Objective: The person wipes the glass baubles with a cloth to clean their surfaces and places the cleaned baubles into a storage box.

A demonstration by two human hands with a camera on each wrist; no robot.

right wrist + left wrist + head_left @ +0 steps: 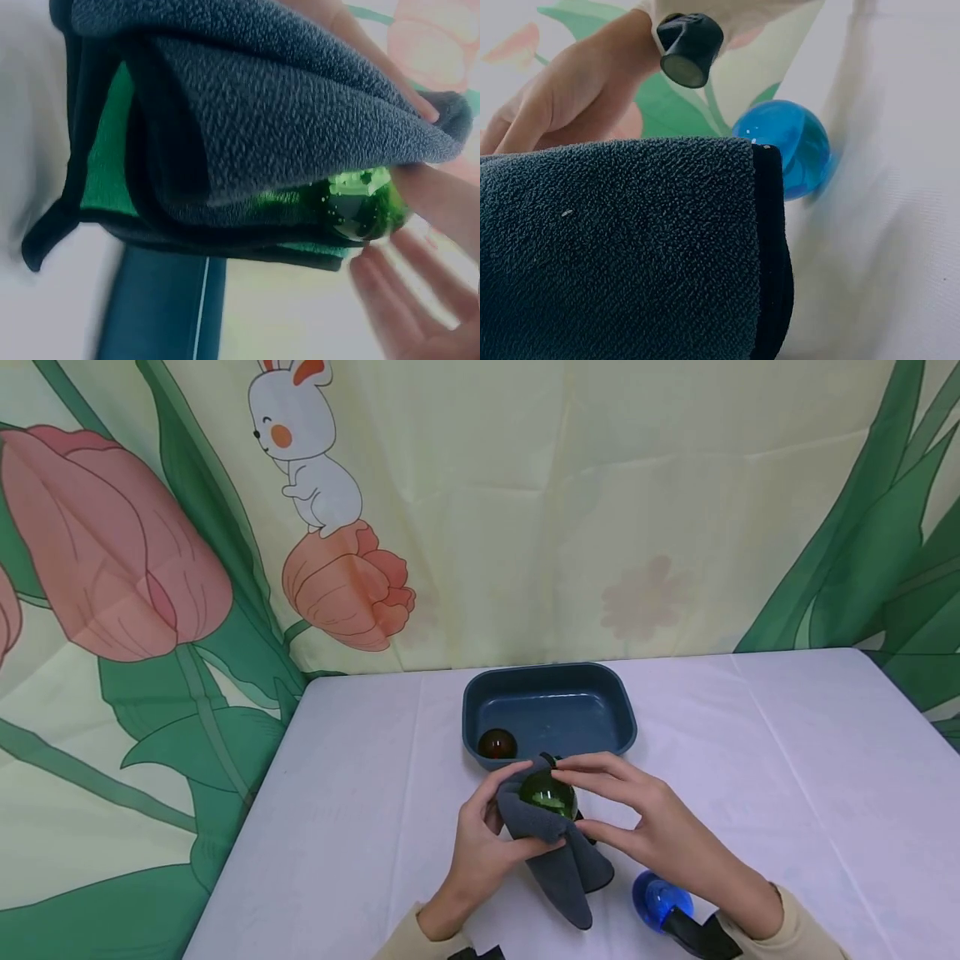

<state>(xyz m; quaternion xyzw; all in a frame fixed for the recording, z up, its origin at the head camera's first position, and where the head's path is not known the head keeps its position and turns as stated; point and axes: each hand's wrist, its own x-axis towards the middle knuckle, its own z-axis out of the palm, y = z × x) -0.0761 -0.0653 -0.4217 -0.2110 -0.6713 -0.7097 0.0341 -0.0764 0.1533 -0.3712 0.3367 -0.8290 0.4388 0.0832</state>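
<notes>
A translucent green ball (547,792) lies in a dark grey cloth (564,878) above the table, near the tray's front edge. My left hand (483,843) grips the cloth from the left, fingers behind and thumb in front, with the ball cradled in it. From the right, my right hand (641,806) holds the ball between thumb and fingertips. In the right wrist view, the ball (358,206) shows under a cloth fold, and the cloth's bright green underside (109,161) is visible. The left wrist view is largely covered by the cloth (622,240).
A dark blue tray (555,675) stands at the table's back, with a dark reddish-brown ball (497,743) in its front left corner. On the white table (360,827), a clear blue ball (660,897) lies beneath my right forearm, partly hidden by a black wrist mount (701,935).
</notes>
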